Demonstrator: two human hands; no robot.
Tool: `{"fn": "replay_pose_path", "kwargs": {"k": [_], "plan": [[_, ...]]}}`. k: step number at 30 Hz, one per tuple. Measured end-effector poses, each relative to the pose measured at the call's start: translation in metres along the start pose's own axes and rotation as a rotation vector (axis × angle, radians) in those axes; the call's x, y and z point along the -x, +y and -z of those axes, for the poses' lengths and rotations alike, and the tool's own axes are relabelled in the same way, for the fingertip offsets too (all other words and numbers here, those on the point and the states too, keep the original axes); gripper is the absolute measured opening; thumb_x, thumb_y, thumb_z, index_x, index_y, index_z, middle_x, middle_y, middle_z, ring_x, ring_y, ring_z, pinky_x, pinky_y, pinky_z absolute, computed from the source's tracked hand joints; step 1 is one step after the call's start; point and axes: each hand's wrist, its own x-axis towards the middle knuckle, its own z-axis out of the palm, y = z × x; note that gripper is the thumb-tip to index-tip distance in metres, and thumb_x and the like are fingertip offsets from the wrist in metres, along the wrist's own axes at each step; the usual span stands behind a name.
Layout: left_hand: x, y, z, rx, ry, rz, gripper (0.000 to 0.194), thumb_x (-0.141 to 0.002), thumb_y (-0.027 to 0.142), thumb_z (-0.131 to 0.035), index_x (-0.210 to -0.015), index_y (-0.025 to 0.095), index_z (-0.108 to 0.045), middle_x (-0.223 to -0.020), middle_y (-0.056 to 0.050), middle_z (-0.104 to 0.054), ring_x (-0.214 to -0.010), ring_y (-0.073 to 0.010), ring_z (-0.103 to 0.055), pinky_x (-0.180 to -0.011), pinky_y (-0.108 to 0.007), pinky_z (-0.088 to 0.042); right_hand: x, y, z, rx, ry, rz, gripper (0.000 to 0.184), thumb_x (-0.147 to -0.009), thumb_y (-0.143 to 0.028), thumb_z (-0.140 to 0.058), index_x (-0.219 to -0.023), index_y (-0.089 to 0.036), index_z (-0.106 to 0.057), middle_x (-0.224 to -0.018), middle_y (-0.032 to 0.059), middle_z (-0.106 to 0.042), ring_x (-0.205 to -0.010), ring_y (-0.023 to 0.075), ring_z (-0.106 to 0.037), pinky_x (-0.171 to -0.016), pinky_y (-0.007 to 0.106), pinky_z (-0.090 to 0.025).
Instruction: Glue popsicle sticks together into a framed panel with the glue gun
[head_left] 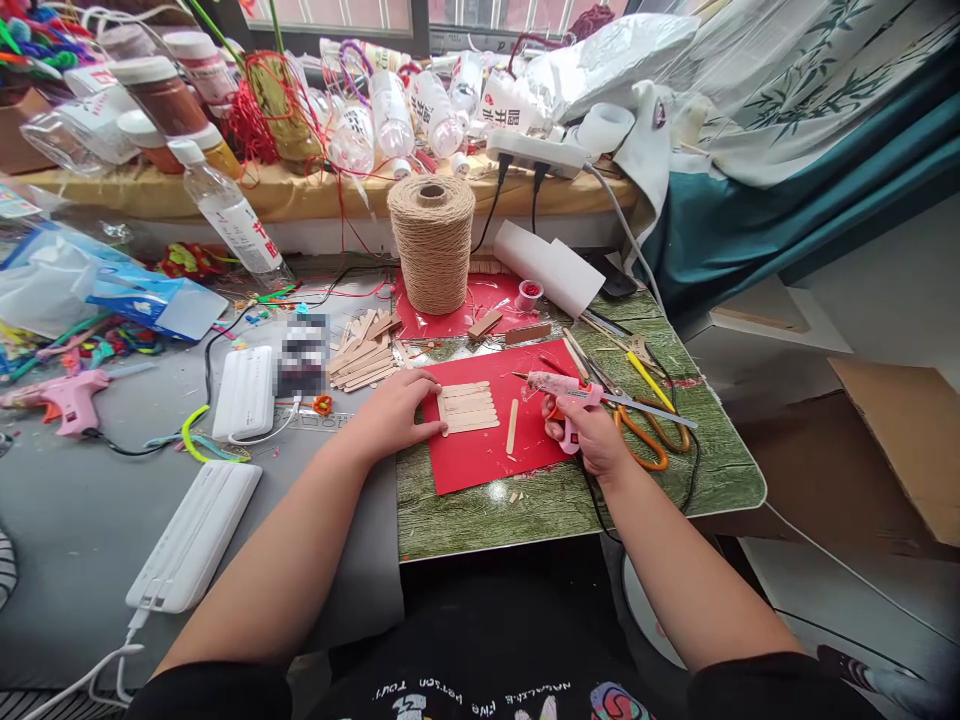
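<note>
While our right hand [596, 432] grips the pink glue gun [576, 391], our left hand [394, 412] clasps the stick panel [470, 407] at one end on red card [466, 466].

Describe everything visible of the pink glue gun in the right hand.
The pink glue gun looks plastic, with an orange trigger, narrow nozzle and a pale stick jutting from its rear. The right hand grips its handle, nozzle pointing left above the red sheet. A black cord runs below. The trigger is partly hidden.
</note>
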Motion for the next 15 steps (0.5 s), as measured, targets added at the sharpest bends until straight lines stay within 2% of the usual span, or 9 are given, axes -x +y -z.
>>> {"fn": "replay_pose_path", "kwargs": {"k": [7,11,15], "plan": [[0.0023,0.0024,0.0031,0.018,0.012,0.026,0.057,-0.088,0.053,-0.068,-0.136,0.024,-0.057,-0.142,-0.012,-0.058,-0.132,-0.0307,-0.054,-0.113,-0.047,-0.044,-0.0021,0.0008,0.0012,0.001,0.014,-0.006,0.037,-0.082,-0.052,-0.080,-0.100,-0.021,-0.070,-0.083,0.0018,-0.064,-0.054,0.0106,-0.049,-0.047,0.027,-0.037],[0.0024,0.0010,0.0009,-0.008,-0.017,0.021,0.062,-0.085,0.057,-0.070,-0.137,0.023,-0.059,-0.143,-0.012,-0.058,-0.133,-0.0324,-0.054,-0.115,-0.048,-0.043,-0.0028,0.0023,0.0000,-0.020,0.015,0.001,0.033,-0.083,-0.050,-0.080,-0.097,-0.021,-0.071,-0.082,0.0014,-0.064,-0.053,0.0099,-0.050,-0.046,0.027,-0.038],[0.0018,0.0008,0.0011,0.029,0.001,0.024,0.058,-0.087,0.054,-0.070,-0.136,0.023,-0.058,-0.144,-0.011,-0.057,-0.134,-0.0301,-0.054,-0.116,-0.046,-0.044,-0.0017,-0.0012,0.0020,-0.012,0.046,-0.003,0.037,-0.082,-0.050,-0.081,-0.102,-0.021,-0.073,-0.085,0.0031,-0.067,-0.058,0.0117,-0.055,-0.048,0.026,-0.043]]}}
